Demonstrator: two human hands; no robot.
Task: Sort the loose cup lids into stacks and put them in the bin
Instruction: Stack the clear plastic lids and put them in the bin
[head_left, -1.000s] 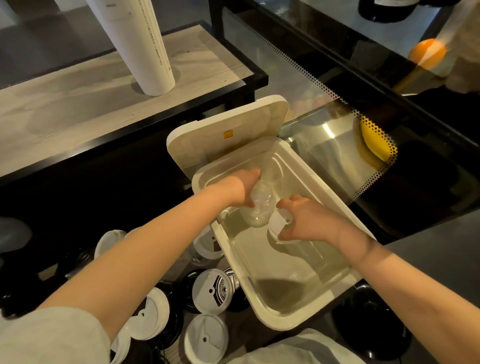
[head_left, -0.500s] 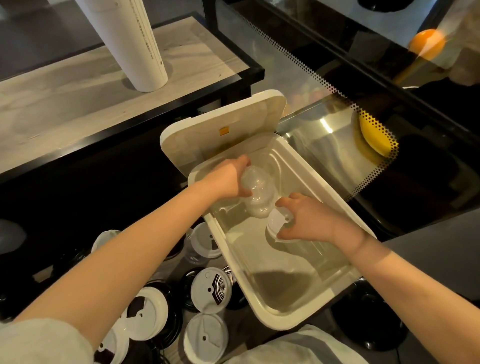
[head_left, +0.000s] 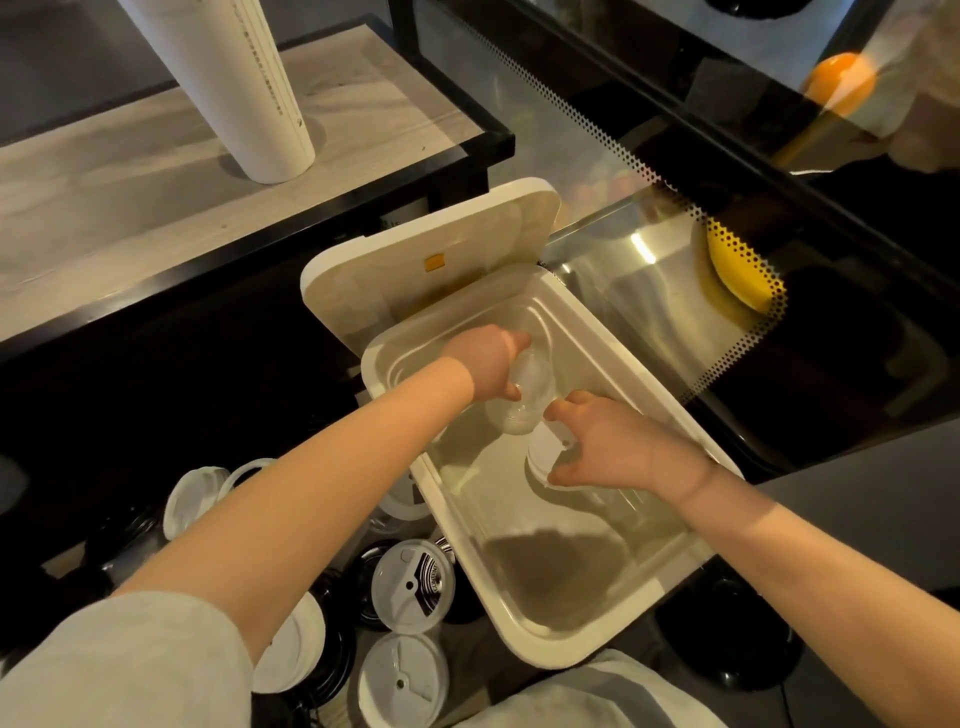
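While gripping a clear dome-lid stack (head_left: 527, 400) in curled fingers (head_left: 511, 389) of left hand (head_left: 483, 364), and a white-topped lid stack (head_left: 545, 452) in right hand (head_left: 613, 447), holding both low inside the white bin (head_left: 571, 649). Probably midway: loose white lids (head_left: 410, 582) and black lids (head_left: 340, 660) outside, unsorted.

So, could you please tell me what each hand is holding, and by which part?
Left hand grips a clear domed plastic lid stack round its side; right hand pinches a white round plastic lid by its rim.

left hand (head_left: 483, 364) partly hides the clear lid stack (head_left: 524, 410), right hand (head_left: 618, 447) the white lid (head_left: 543, 449)
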